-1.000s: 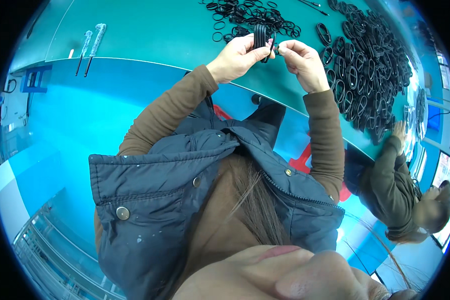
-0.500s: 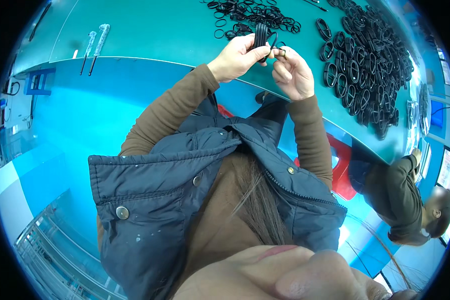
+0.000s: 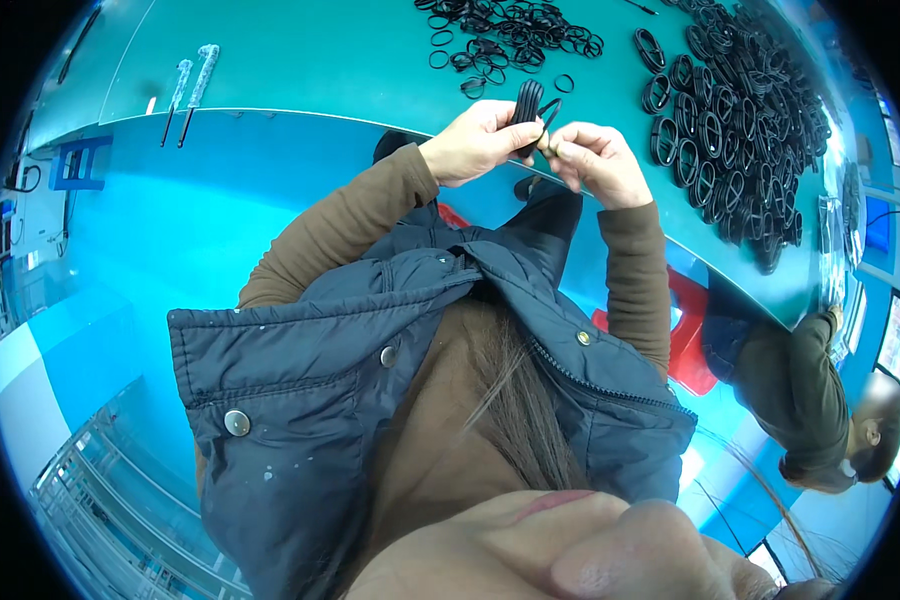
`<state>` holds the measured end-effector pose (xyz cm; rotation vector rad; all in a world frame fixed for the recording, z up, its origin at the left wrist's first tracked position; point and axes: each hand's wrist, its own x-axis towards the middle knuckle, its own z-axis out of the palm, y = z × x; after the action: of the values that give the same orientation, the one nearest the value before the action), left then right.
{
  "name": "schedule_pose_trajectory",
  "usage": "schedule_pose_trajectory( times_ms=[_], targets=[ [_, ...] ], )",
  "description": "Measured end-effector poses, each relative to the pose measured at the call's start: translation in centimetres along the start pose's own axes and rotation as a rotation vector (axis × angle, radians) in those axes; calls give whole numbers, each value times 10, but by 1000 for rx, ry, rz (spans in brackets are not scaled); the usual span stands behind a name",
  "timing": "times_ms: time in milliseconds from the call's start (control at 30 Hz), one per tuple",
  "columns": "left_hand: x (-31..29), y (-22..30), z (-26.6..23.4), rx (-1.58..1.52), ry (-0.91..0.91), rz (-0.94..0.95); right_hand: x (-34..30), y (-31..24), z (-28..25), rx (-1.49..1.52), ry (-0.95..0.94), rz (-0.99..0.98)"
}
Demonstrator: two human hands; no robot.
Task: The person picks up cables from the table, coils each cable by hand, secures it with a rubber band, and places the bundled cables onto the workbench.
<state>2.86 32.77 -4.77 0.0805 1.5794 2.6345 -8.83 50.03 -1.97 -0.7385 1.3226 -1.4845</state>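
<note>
A folded bundle of black cable (image 3: 529, 108) stands upright in my left hand (image 3: 477, 143), whose thumb and fingers are closed around it near the table's front edge. A short stretch of the same cable loops off the bundle's right side toward my right hand (image 3: 602, 165). That hand's thumb and forefinger are pinched together at the loop's lower end, touching or nearly touching the left fingertips. What exactly lies between the right fingertips is too small to make out. One black ring-shaped band (image 3: 564, 83) lies on the green table just beyond my hands.
Many black bands (image 3: 515, 35) are scattered at the table's far middle. A large heap of coiled black cables (image 3: 740, 140) covers its right side. Two wrapped, thin-stemmed tools (image 3: 203, 80) lie at the left edge. Another person (image 3: 800, 390) is at the right, beside a red stool (image 3: 688, 330).
Both hands have come nearer my body with the cable bundle. My right fingers have shifted down along the loop and closed tighter. A single band now shows uncovered on the table.
</note>
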Motion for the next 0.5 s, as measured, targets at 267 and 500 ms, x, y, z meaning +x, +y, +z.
schedule_pose_trajectory(
  times_ms=[267, 500],
  targets=[
    [-8, 7, -9, -77, 25, -27, -22, 2, -4, 159, -22, 8],
    [-12, 7, -2, -135, -35, -55, -14, -25, 2, -685, 243, -77]
  ],
)
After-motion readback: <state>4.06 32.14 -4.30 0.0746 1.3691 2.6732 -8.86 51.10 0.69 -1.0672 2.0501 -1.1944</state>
